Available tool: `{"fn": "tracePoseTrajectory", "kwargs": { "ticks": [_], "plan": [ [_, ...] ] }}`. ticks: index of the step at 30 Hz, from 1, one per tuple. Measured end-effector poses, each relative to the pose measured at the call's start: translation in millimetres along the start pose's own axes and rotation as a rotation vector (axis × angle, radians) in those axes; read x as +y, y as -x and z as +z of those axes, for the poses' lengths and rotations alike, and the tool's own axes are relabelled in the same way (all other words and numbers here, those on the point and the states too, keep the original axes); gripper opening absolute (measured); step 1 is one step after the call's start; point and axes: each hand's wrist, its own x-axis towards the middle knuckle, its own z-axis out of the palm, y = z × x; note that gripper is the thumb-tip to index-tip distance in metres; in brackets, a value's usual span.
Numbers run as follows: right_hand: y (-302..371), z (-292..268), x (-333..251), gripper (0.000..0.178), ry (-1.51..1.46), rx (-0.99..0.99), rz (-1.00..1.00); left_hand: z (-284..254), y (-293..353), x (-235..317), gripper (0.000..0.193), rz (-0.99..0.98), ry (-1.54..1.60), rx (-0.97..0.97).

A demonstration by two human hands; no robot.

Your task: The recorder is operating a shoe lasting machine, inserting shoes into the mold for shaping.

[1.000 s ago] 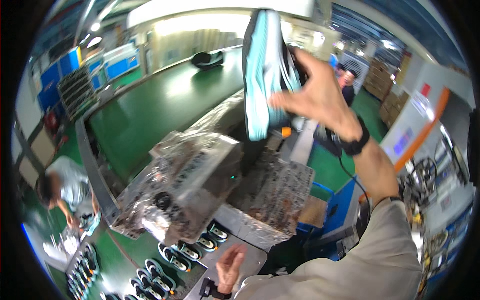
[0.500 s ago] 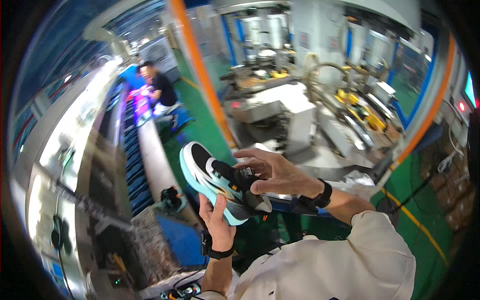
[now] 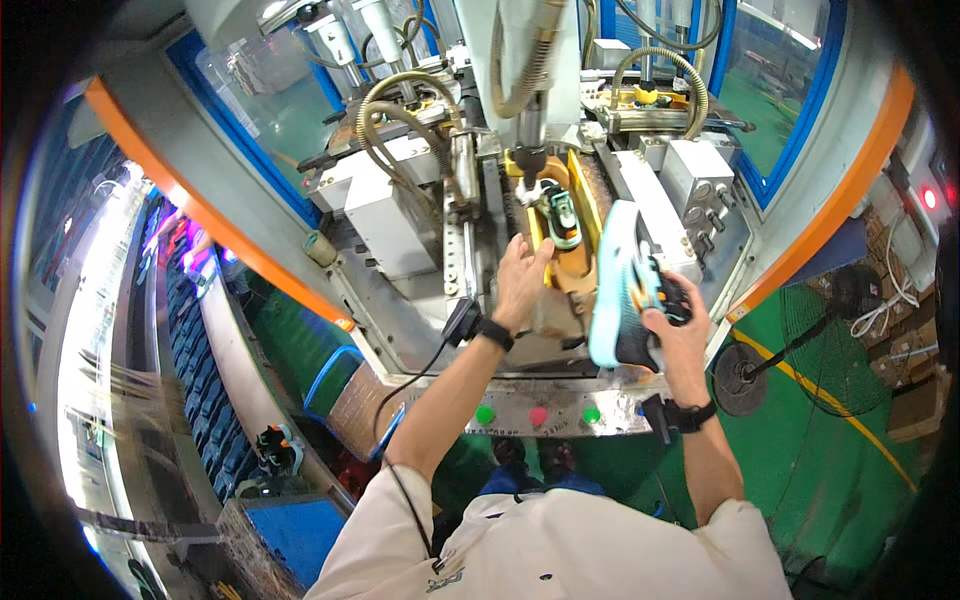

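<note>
A sneaker (image 3: 622, 290) with a pale turquoise sole and black upper is held tilted over the front of the machine. My right hand (image 3: 682, 325) grips it near the collar, with the thumb on the upper. My left hand (image 3: 522, 285) reaches into the machine with its fingers apart and nothing in them. Just beyond its fingertips, a second sneaker (image 3: 563, 218) of like colours sits between the yellow side plates (image 3: 588, 215) of the machine's station. A vertical press shaft (image 3: 532, 125) stands over that shoe's far end.
Metal blocks and cylinders (image 3: 390, 220) flank the station, with hoses (image 3: 375, 110) above. Round green and red buttons (image 3: 538, 415) line the machine's front panel. To the left runs a conveyor (image 3: 205, 400) with a dark sneaker (image 3: 278, 448) near it. A floor fan (image 3: 825, 345) stands at the right.
My view has swung round to face the machine. The sneaker has passed from my left hand into my right. My left hand has let go and now extends towards the shoe in the station.
</note>
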Motion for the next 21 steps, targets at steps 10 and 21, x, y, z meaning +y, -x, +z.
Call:
{"fn": "tracePoseTrajectory", "kwargs": {
  "ticks": [10,21],
  "plan": [
    [-32.4,-41.3,-9.0,0.050,0.172,0.290,-0.004,50.7,-171.0,-61.8,0.095,-0.190,-0.551,0.115],
    [-234.3,122.0,-43.0,0.059,0.715,-0.258,0.116,-120.3,15.7,56.7,0.028,-0.453,0.637,-0.197]
  ]
}}
